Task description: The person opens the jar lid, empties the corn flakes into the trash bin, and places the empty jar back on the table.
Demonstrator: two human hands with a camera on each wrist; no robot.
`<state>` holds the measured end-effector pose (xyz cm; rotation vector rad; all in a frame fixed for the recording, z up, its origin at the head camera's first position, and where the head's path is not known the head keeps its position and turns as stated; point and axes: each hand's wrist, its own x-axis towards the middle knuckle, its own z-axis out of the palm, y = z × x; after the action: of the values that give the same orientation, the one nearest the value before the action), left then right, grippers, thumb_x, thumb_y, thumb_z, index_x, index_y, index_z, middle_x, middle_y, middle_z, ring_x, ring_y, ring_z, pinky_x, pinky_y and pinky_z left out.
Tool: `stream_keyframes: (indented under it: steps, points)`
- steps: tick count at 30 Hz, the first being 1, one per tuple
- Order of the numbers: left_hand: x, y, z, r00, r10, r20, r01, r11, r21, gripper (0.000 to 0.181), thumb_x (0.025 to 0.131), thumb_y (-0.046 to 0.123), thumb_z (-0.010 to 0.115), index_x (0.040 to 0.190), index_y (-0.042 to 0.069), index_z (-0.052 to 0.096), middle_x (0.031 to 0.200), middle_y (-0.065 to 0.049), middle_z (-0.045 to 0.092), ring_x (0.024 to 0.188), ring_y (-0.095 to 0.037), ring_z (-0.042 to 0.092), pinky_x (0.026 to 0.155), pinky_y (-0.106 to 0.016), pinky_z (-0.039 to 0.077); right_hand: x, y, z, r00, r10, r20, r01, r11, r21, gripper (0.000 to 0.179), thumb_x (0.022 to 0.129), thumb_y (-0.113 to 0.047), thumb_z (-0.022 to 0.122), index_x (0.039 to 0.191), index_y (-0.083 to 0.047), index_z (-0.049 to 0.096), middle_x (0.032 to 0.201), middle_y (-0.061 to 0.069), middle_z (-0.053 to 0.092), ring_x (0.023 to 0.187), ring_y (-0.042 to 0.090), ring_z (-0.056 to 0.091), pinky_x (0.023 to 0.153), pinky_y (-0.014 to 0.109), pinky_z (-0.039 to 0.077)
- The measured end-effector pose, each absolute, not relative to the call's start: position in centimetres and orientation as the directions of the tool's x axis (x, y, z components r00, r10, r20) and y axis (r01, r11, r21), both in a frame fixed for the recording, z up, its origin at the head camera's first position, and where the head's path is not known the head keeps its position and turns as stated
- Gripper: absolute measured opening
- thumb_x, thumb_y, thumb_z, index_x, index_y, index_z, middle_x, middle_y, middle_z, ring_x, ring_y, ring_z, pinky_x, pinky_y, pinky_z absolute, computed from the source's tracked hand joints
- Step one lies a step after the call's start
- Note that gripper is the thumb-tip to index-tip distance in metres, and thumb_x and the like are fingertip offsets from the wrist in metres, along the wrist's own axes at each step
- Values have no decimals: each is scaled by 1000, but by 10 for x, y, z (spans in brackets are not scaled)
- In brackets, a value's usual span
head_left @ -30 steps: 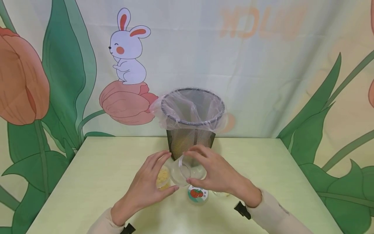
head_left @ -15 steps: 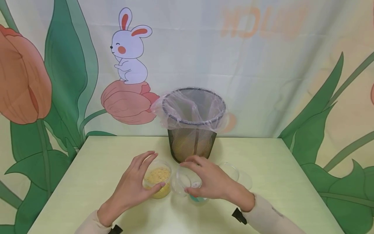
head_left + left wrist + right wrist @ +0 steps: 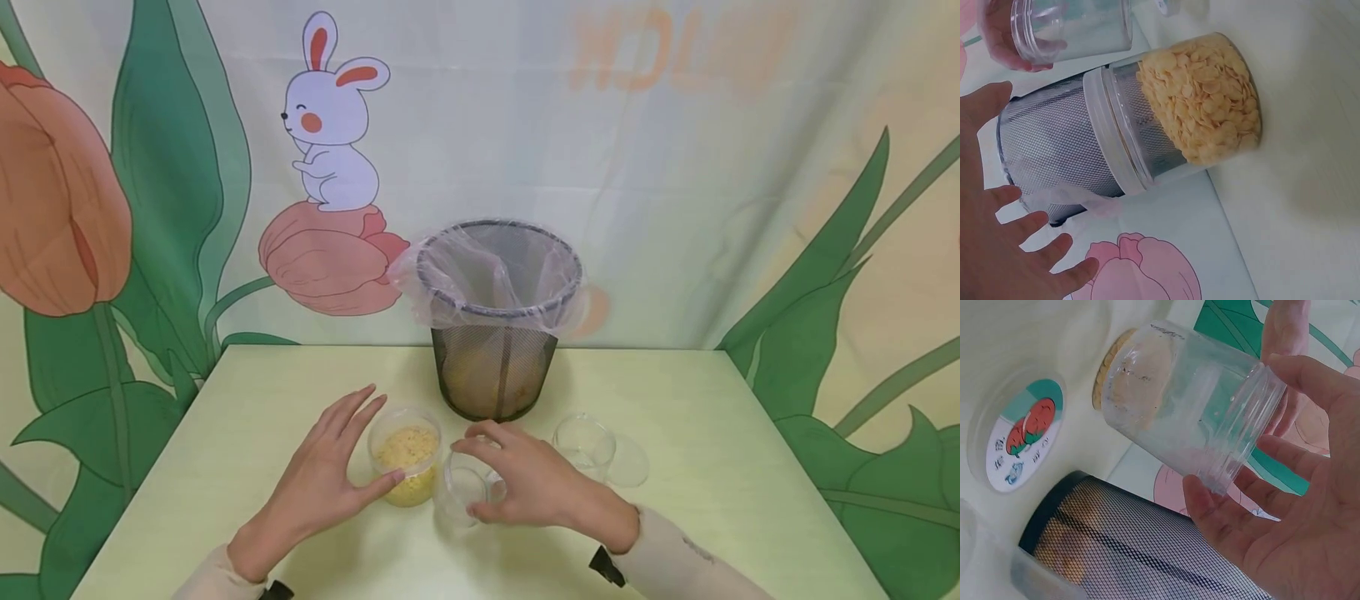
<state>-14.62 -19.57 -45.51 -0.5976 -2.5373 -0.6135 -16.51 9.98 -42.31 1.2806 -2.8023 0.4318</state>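
My right hand [image 3: 525,479] grips an empty clear plastic jar [image 3: 1179,406] by its threaded rim. The jar is tilted in the right wrist view and hangs low over the table, right of a clear jar of yellow flakes [image 3: 408,458]. My left hand [image 3: 318,475] is spread beside the flake jar; in the left wrist view, its fingers [image 3: 1041,228] stand apart from that jar and hold nothing. A round lid with a red-fruit print [image 3: 1025,434] lies on the table. In the head view my right hand and the empty jar mostly hide it.
Behind the jars stands a black mesh bin [image 3: 495,367] with a pinkish bag liner [image 3: 427,300]. Another clear container [image 3: 585,442] and a clear disc [image 3: 628,461] are on the table [image 3: 675,400] to the right. A printed curtain [image 3: 637,167] hangs at the back.
My right hand has lowered the empty jar toward me, over the printed lid. My left hand has drawn away to the left, and the flake jar shows more fully.
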Motion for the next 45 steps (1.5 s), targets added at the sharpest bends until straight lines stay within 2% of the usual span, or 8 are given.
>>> stream_keyframes:
  steps: [8,16,35,45]
  points:
    - [-145,-202,-456,-841,279,462,451,835,316,94,74,55,78,152,21,37,159,-4,33,144,-34,32,112,-58,33,-162,96,-431,-667,-739,91,-739,641,-208,69,79,-51,75,141,-31,49,141,-5,49,118,16,54,75,35,54]
    - [-145,-206,-461,-842,276,464,450,834,319,92,73,53,79,149,17,41,156,-7,37,142,-34,34,109,-59,35,-159,94,-440,-663,-746,61,-740,642,-202,69,79,-51,75,141,-34,48,141,-6,49,122,17,53,75,35,53]
    - [-147,-212,-476,-873,264,410,417,840,348,96,72,56,79,151,18,37,155,-10,37,141,-33,36,109,-58,36,-154,88,-454,-627,-778,43,-774,617,-140,70,77,-54,76,139,-35,50,140,-8,49,123,16,53,75,31,53]
    - [-148,-213,-482,-907,239,346,375,833,406,100,72,57,79,153,18,33,157,-9,35,142,-33,35,108,-59,39,-153,87,-459,-631,-775,45,-773,621,-131,70,77,-54,76,139,-35,50,138,-8,51,120,15,55,80,35,55]
